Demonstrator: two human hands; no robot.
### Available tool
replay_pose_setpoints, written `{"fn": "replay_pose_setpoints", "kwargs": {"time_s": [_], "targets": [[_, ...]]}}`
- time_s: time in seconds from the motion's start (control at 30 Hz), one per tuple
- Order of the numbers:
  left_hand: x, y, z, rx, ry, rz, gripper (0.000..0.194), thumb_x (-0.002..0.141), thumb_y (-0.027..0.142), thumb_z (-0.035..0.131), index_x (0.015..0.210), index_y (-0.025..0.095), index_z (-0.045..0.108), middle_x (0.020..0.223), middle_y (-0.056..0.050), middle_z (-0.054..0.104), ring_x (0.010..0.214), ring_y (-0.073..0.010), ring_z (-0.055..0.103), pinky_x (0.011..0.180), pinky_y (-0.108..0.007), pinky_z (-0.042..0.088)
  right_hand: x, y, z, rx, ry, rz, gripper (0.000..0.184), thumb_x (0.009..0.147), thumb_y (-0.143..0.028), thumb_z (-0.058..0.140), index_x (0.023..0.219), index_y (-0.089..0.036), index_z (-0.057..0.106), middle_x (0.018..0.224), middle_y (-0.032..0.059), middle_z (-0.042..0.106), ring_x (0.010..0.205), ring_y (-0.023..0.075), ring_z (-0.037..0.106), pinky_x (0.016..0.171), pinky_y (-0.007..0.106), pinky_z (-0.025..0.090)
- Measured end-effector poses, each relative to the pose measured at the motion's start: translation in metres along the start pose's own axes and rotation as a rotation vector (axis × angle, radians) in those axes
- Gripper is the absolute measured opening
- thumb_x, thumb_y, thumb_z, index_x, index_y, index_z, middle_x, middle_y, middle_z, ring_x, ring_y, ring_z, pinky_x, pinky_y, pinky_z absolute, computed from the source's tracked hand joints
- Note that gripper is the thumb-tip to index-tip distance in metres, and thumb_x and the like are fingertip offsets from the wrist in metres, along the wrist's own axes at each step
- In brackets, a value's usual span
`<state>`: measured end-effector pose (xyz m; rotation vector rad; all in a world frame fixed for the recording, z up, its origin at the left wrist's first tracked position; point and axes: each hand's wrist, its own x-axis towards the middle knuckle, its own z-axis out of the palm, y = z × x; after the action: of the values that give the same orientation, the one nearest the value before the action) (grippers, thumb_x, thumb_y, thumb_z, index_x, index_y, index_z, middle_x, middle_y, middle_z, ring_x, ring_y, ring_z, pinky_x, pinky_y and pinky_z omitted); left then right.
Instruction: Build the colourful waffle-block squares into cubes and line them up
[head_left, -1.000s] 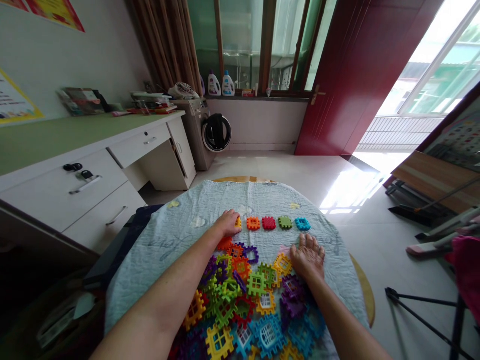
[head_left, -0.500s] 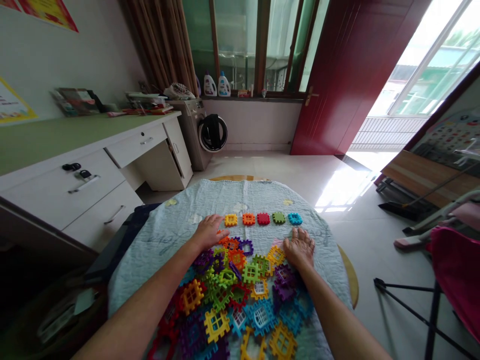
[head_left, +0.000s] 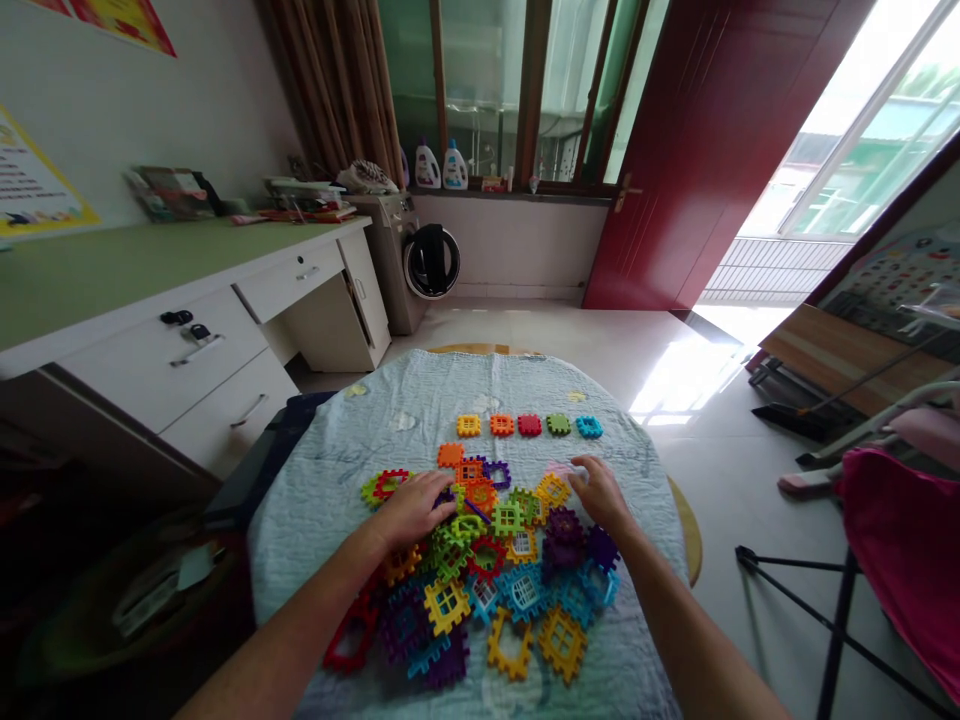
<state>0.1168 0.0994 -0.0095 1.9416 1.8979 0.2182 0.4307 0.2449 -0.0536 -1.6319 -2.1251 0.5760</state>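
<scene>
A pile of colourful plastic building tiles with notched edges lies before me, among them a light green tile (head_left: 508, 517) and a light blue tile (head_left: 523, 592). My left hand (head_left: 417, 508) rests palm down on the pile's left side, fingers stretched over the tiles, hiding those beneath. On the right, my right hand (head_left: 600, 494) hovers at the pile's edge, fingers loosely bent and apart, beside a yellow tile (head_left: 553, 490). Beyond the pile runs a row: yellow (head_left: 469, 426), orange (head_left: 502, 425), red (head_left: 529, 425), green (head_left: 558, 424) and blue (head_left: 589, 427) tiles.
A pale blue cloth (head_left: 330, 455) covers the round table. A desk (head_left: 180, 250) with drawers stands at left, and a washing machine (head_left: 397, 270) with its door ajar is behind it. To the right are a black-legged stand (head_left: 836, 600) and a pink chair seat (head_left: 885, 540).
My left hand has moved back toward me onto the pile, uncovering an orange tile and a red-and-green pair. My right hand has lifted from lying flat, its fingers now bent. The view has shifted slightly.
</scene>
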Motion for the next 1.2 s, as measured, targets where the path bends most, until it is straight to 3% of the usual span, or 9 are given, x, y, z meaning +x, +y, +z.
{"fn": "replay_pose_setpoints", "kwargs": {"time_s": [0.13, 0.27, 0.37, 0.5, 0.63, 0.77, 1.0, 1.1, 1.2], "targets": [[-0.011, 0.002, 0.009, -0.03, 0.071, -0.004, 0.047, 0.086, 0.034, 0.053, 0.13, 0.021, 0.053, 0.137, -0.01, 0.055, 0.129, -0.0228, 0.048, 0.112, -0.04, 0.033, -0.012, -0.016, 0.0, 0.144, -0.011, -0.11, 0.025, 0.081, -0.029, 0.049, 0.091, -0.02, 0.069, 0.099, 0.006, 0.071, 0.096, 0.0204, 0.064, 0.09, 0.033, 0.045], [-0.021, 0.007, 0.018, -0.027, 0.215, -0.024, 0.044, 0.088, 0.029, 0.047, 0.131, 0.019, 0.053, 0.139, -0.01, 0.053, 0.132, -0.0237, 0.045, 0.115, -0.045, 0.03, -0.008, -0.029, -0.002, 0.368, -0.035, -0.049, 0.03, 0.085, -0.038, 0.045, 0.09, -0.018, 0.067, 0.072, 0.0028, 0.069, 0.065, 0.0168, 0.064, 0.068, 0.028, 0.048], [-0.032, 0.013, 0.023, -0.049, 0.348, -0.008, 0.041, 0.089, 0.028, 0.045, 0.128, 0.02, 0.056, 0.138, -0.009, 0.054, 0.131, -0.0234, 0.045, 0.115, -0.046, 0.032, -0.003, -0.034, -0.006, 0.293, -0.013, -0.003, 0.032, 0.088, -0.038, 0.042, 0.094, -0.018, 0.066, 0.061, 0.0, 0.065, 0.054, 0.0144, 0.059, 0.063, 0.025, 0.045], [-0.051, 0.027, 0.027, -0.097, 0.434, 0.028, 0.04, 0.089, 0.033, 0.047, 0.127, 0.023, 0.057, 0.138, -0.009, 0.053, 0.132, -0.0246, 0.043, 0.115, -0.047, 0.032, -0.006, -0.041, -0.008, -0.013, -0.223, -0.229, 0.022, 0.08, -0.027, 0.054, 0.095, -0.02, 0.07, 0.084, 0.0044, 0.068, 0.083, 0.0173, 0.061, 0.079, 0.027, 0.042], [-0.065, 0.04, 0.031, -0.128, 0.438, 0.048, 0.04, 0.088, 0.035, 0.049, 0.126, 0.025, 0.059, 0.136, -0.008, 0.054, 0.132, -0.026, 0.044, 0.114, -0.048, 0.035, -0.018, -0.052, -0.002, -0.158, -0.374, -0.358, 0.036, 0.067, -0.025, 0.068, 0.103, -0.019, 0.068, 0.111, 0.0096, 0.06, 0.11, 0.0245, 0.05, 0.095, 0.033, 0.036], [-0.07, 0.046, 0.036, -0.126, 0.433, 0.056, 0.039, 0.086, 0.033, 0.052, 0.123, 0.027, 0.06, 0.135, -0.008, 0.056, 0.13, -0.027, 0.046, 0.112, -0.05, 0.037, -0.028, -0.06, 0.002, -0.18, -0.285, -0.333, 0.029, 0.066, -0.021, 0.067, 0.095, -0.019, 0.064, 0.107, 0.009, 0.058, 0.104, 0.0236, 0.048, 0.092, 0.033, 0.036], [-0.068, 0.063, 0.034, -0.172, 0.44, 0.075, 0.038, 0.085, 0.028, 0.052, 0.123, 0.027, 0.06, 0.135, -0.006, 0.055, 0.132, -0.0262, 0.043, 0.114, -0.05, 0.036, -0.028, -0.06, -0.006, 0.093, -0.117, -0.263, 0.005, 0.075, -0.018, 0.052, 0.075, -0.021, 0.056, 0.075, 0.0009, 0.059, 0.074, 0.0158, 0.052, 0.071, 0.026, 0.038], [-0.062, 0.078, 0.028, -0.28, 0.429, 0.077, 0.035, 0.085, 0.028, 0.053, 0.119, 0.027, 0.062, 0.131, -0.007, 0.057, 0.129, -0.0258, 0.047, 0.112, -0.049, 0.037, -0.028, -0.059, -0.01, 0.216, 0.02, -0.192, 0.008, 0.079, -0.024, 0.05, 0.079, -0.021, 0.058, 0.077, 0.0017, 0.061, 0.071, 0.0156, 0.054, 0.07, 0.026, 0.04], [-0.051, 0.093, 0.025, -0.491, 0.368, 0.025, 0.034, 0.086, 0.034, 0.054, 0.118, 0.026, 0.061, 0.13, -0.007, 0.058, 0.12, -0.0239, 0.054, 0.102, -0.042, 0.048, -0.033, -0.066, -0.013, 0.283, 0.027, -0.241, 0.01, 0.078, -0.023, 0.05, 0.08, -0.021, 0.06, 0.079, 0.0024, 0.061, 0.072, 0.0157, 0.055, 0.071, 0.027, 0.043]]}}
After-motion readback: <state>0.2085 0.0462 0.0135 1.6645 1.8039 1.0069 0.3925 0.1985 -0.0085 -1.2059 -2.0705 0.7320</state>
